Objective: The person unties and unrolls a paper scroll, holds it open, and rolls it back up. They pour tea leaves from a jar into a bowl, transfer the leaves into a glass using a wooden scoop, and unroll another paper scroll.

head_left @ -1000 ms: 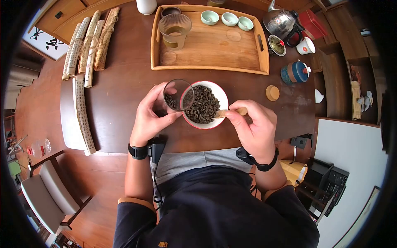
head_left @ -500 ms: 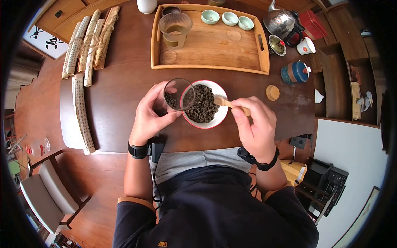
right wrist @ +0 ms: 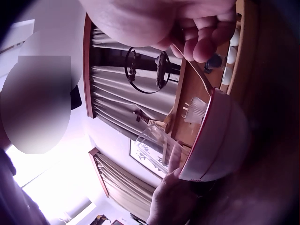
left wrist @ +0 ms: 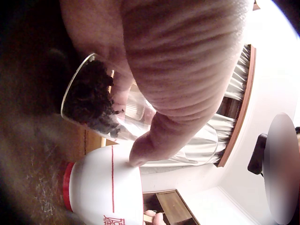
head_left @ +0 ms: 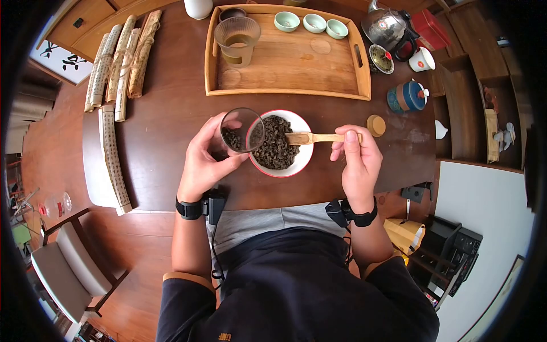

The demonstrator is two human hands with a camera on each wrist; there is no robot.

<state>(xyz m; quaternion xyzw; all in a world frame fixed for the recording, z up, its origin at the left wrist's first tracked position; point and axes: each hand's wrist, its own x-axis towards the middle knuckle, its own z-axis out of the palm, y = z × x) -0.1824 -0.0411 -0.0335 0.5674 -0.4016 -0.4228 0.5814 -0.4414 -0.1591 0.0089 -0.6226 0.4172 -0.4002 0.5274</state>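
My left hand (head_left: pixel 200 158) holds a clear drinking glass (head_left: pixel 238 124), tilted at the left rim of a white bowl (head_left: pixel 303 155) with a red edge. Dark dried tea leaves (left wrist: pixel 91 101) lie in the bottom of the glass. In the left wrist view the thumb (left wrist: pixel 145 150) touches the bowl's outer wall. More dark tea leaves (head_left: pixel 275 149) fill much of the bowl. Between thumb and fingers, my right hand (head_left: pixel 360 168) pinches the handle end of a bamboo tea scoop (head_left: pixel 323 138). Its blade reaches over the bowl's right rim onto the leaves.
Behind the bowl stands a wooden tray (head_left: pixel 285 85) with a ribbed glass (head_left: pixel 236 43) and pale green cups (head_left: pixel 286 21). A round wooden lid (head_left: pixel 375 125), a blue jar (head_left: pixel 407 98) and a steel kettle (head_left: pixel 387 25) stand on the right. Bamboo scrolls (head_left: pixel 117 159) lie left.
My right hand has moved right and slightly up, shifting its hold to the scoop's far end. The scoop now lies nearly level across the bowl's right rim. The left hand and glass stay nearly still.
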